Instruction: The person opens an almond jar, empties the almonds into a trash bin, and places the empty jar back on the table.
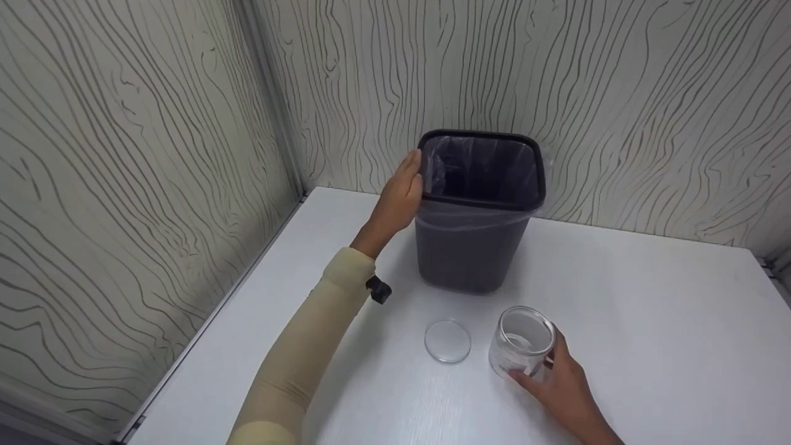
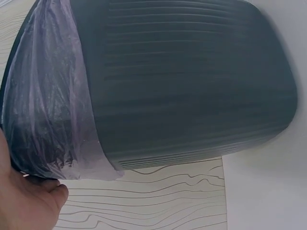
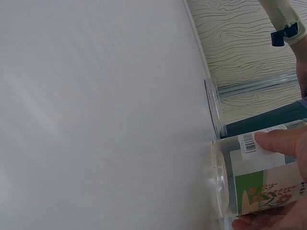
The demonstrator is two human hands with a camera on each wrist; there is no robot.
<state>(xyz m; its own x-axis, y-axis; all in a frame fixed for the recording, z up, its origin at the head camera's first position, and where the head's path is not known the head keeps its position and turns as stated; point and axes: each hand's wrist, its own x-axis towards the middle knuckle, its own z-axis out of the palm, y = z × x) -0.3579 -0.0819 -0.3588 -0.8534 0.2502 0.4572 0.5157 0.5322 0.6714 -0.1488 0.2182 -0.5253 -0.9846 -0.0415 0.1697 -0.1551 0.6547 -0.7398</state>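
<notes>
My left hand (image 1: 399,196) grips the left rim of a dark rectangular trash bin (image 1: 466,256). In the left wrist view its fingers (image 2: 50,189) curl in at the rim. A translucent bag (image 1: 445,215) lines the bin and folds out over the rim. Nearer to me, my right hand (image 1: 565,386) holds a clear jar (image 1: 503,352) that stands upright with its mouth uncovered. The right wrist view shows the thumb across the jar's barcode sticker (image 3: 248,144), above a green and pink label (image 3: 266,189). A round clear lid (image 1: 448,341) lies flat to the left of the jar.
Everything stands on a white table (image 1: 642,334). Panels with a dark wood-grain line pattern rise behind it (image 1: 649,123) and along its left side (image 1: 136,185). The bin is close to the back panel.
</notes>
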